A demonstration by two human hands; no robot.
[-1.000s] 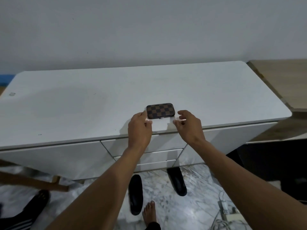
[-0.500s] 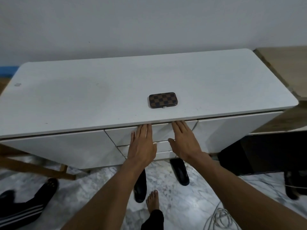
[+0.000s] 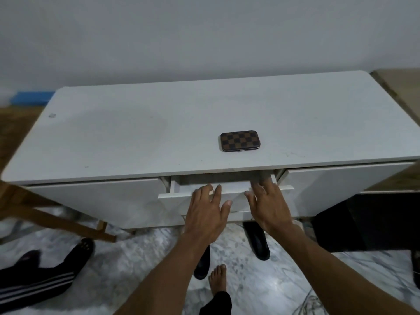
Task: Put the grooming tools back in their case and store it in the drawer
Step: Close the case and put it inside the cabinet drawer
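The closed grooming case (image 3: 239, 141), brown and black checked, lies flat on the white cabinet top (image 3: 136, 137) near its front edge. Below it the top middle drawer (image 3: 172, 195) stands pulled out a little, with a dark gap behind its front. My left hand (image 3: 205, 209) hooks its fingertips over the top edge of the drawer front. Just to the right, my right hand (image 3: 269, 202) reaches its blurred fingers over the same edge into the gap. Neither hand touches the case, and no loose tools are in view.
A second drawer front (image 3: 241, 215) sits under the open one, between two white side panels. Black sandals (image 3: 256, 239) and my bare foot (image 3: 218, 280) are on the marble floor. Another person's leg in striped black trousers (image 3: 43, 278) lies at lower left. A wooden surface (image 3: 406, 87) adjoins the cabinet's right end.
Both hands left the case on the cabinet top, dropped to the drawer front, and the top drawer has come out a little.
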